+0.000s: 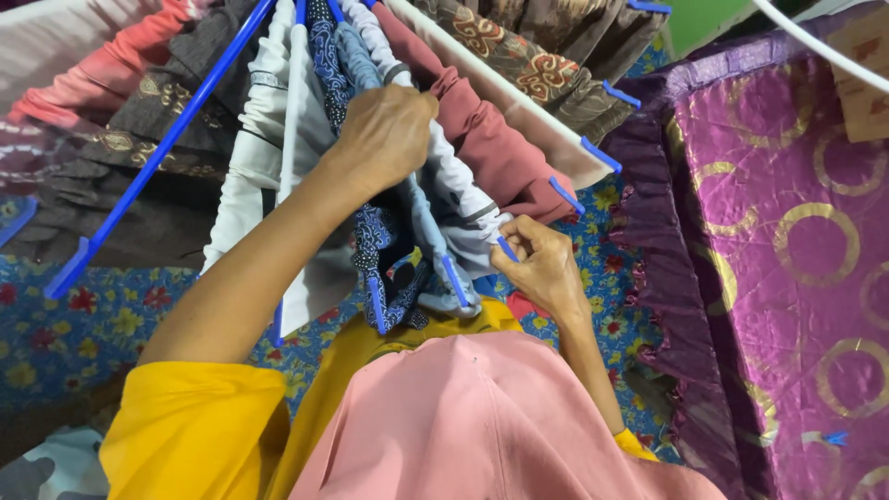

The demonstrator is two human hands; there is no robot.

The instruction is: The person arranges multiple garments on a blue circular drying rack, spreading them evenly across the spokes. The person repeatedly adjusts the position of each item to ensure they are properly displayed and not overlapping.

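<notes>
A drying rack with white rails (pixel 505 93) and blue end caps spreads in front of me, hung with clothes. My left hand (pixel 384 130) is closed over a white garment (pixel 454 181) draped on a rail, next to a blue patterned cloth (pixel 324 56). My right hand (pixel 542 264) pinches the lower edge of the same white garment at a blue rail tip (pixel 507 248). A maroon cloth (pixel 491 148) hangs just right of it. My yellow sleeves and a pink cloth (pixel 482 426) on my chest fill the bottom.
A purple quilted cover with gold rings (pixel 787 241) stands at the right. Blue floral fabric (pixel 102 324) lies below the rack. Grey, pink and brown patterned clothes (pixel 139 130) hang on the left and far rails.
</notes>
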